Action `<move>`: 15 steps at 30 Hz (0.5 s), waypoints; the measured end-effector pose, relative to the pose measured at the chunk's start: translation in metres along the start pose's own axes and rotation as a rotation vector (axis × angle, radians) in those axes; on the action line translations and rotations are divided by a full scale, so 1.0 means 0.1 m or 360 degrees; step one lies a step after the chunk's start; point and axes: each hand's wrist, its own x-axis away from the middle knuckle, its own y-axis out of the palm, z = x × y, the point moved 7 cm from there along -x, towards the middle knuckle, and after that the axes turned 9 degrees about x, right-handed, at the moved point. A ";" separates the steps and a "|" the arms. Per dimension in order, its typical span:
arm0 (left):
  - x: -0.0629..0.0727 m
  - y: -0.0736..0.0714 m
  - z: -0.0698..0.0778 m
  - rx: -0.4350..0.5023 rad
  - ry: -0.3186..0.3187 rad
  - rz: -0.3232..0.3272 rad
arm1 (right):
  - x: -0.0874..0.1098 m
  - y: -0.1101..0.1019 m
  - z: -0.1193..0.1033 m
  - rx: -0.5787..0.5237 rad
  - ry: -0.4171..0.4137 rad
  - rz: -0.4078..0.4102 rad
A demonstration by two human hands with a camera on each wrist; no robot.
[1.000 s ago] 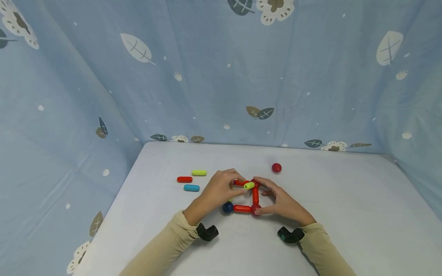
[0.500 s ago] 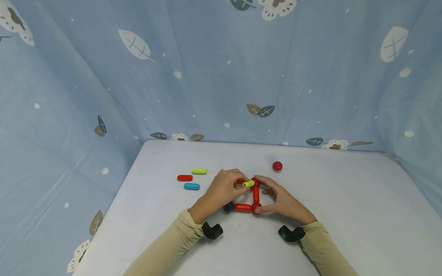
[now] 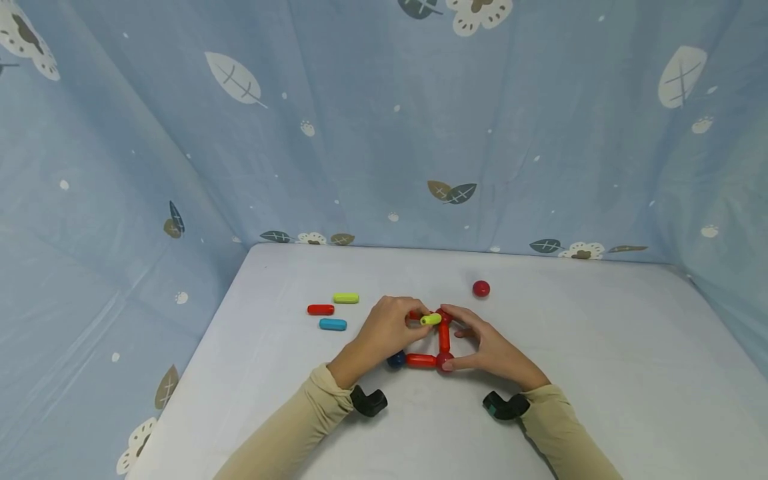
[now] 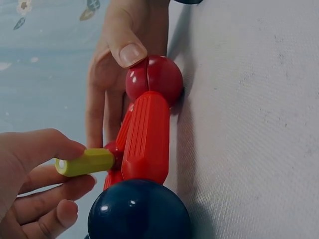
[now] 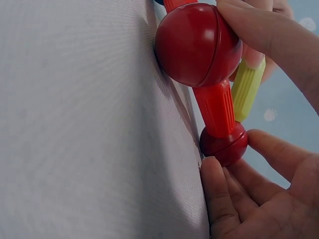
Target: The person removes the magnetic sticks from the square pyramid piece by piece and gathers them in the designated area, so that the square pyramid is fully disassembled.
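My left hand (image 3: 393,327) pinches a yellow-green rod (image 4: 89,162) between thumb and fingers. The rod stands up from the far red ball (image 5: 227,144), its end right at the ball's surface. My right hand (image 3: 492,350) grips the right side of a frame of balls and rods, its thumb on the near red ball (image 4: 162,77) and its fingers around the far one. A red rod (image 3: 444,337) links these two balls. Another red rod (image 4: 148,137) runs from the near ball to a dark blue ball (image 4: 139,211). My left hand hides the frame's left side.
Loose on the white table (image 3: 600,360) at the left lie a yellow-green rod (image 3: 346,298), a red rod (image 3: 321,310) and a blue rod (image 3: 333,325). A single red ball (image 3: 481,289) sits beyond the frame. A blue patterned cloth (image 3: 360,133) hangs behind the table.
My left hand has shifted slightly right and tipped the pinched rod a little, over the far red ball. My right hand keeps its hold on the frame.
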 end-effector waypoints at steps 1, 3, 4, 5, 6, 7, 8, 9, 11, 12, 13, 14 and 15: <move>0.00 0.00 -0.01 0.0013 -0.0008 -0.0007 | 0.00 0.00 0.00 0.0002 -0.0001 0.0002; -0.01 0.01 -0.02 0.0033 -0.0023 -0.0022 | 0.00 0.00 0.00 0.0004 -0.0002 0.0005; -0.01 0.01 -0.03 0.0042 -0.0031 -0.0029 | 0.00 0.00 0.00 0.0006 -0.0004 0.0006; -0.01 0.01 -0.03 0.0051 -0.0038 -0.0036 | 0.00 0.00 0.00 0.0008 -0.0007 0.0007; -0.01 0.01 -0.04 0.0058 -0.0046 -0.0043 | 0.00 0.00 0.00 0.0009 -0.0010 0.0008; -0.01 0.01 -0.04 0.0069 -0.0052 -0.0049 | 0.00 0.00 0.00 0.0009 -0.0013 0.0008; -0.01 0.01 -0.04 0.0079 -0.0058 -0.0055 | 0.00 0.00 0.00 0.0010 -0.0015 0.0008; -0.01 0.01 -0.04 0.0090 -0.0063 -0.0061 | 0.00 0.00 0.00 0.0009 -0.0017 0.0007; -0.01 0.01 -0.05 0.0119 -0.0074 -0.0076 | 0.00 0.00 0.00 0.0007 -0.0023 0.0005; -0.01 0.01 -0.05 0.0135 -0.0079 -0.0082 | 0.00 0.00 0.00 0.0010 -0.0024 0.0002; -0.01 0.00 -0.05 0.0149 -0.0083 -0.0089 | 0.00 0.01 0.00 0.0011 -0.0024 -0.0001; -0.01 0.00 -0.05 0.0163 -0.0088 -0.0096 | -0.01 0.01 0.00 0.0014 -0.0022 -0.0005; 0.00 0.00 -0.06 0.0178 -0.0091 -0.0102 | -0.01 0.01 0.00 0.0017 -0.0021 -0.0010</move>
